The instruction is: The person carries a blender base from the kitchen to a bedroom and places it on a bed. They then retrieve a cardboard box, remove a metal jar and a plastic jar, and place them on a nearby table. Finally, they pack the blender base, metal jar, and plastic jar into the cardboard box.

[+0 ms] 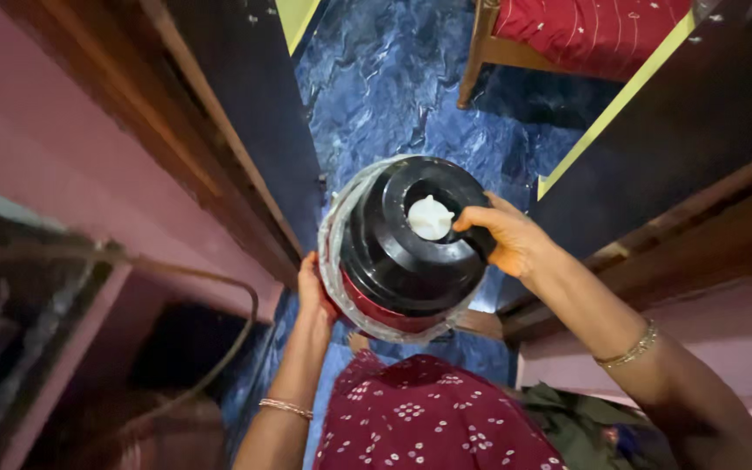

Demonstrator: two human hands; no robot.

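Note:
I hold a round black and red appliance base (398,252) in front of me, its underside up and wrapped in clear plastic film. A white toothed coupling (429,218) sits in its recessed middle. My left hand (313,292) grips the left rim from below. My right hand (506,237) grips the right rim, fingertips close to the white coupling.
I stand in a doorway with dark wooden frames (219,148) on both sides and pink walls (36,148). Blue marbled floor (393,78) lies ahead. A wooden bed (489,48) with a red cover stands at the top right. A cable (228,348) hangs at the left.

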